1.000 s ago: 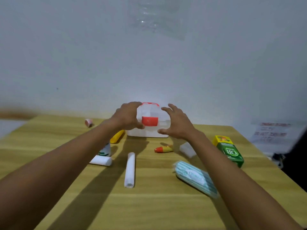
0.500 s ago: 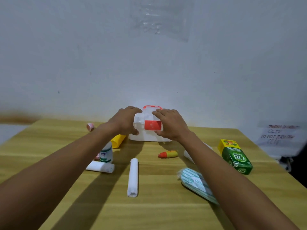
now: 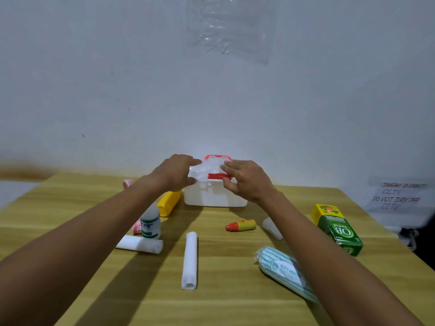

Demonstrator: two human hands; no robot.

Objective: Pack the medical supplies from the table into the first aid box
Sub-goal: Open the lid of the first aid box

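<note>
- The first aid box (image 3: 215, 196), white with a red latch (image 3: 219, 176), sits in the middle of the frame, at the far side of the table (image 3: 235, 307).
- The left hand (image 3: 175, 174) is curled on the lid's left end. The right hand (image 3: 247, 181) has its fingers on the latch.
- I think the lid is being opened. The next move needs the latch flipped up while the box is held down.
- Nothing is packed yet. The white roll (image 3: 189, 260), the small red and yellow tube (image 3: 240, 225) and the green carton (image 3: 337, 229) lie lower in the frame.
- A second ago the right hand was open beside the box. Now it is on the latch.
</note>
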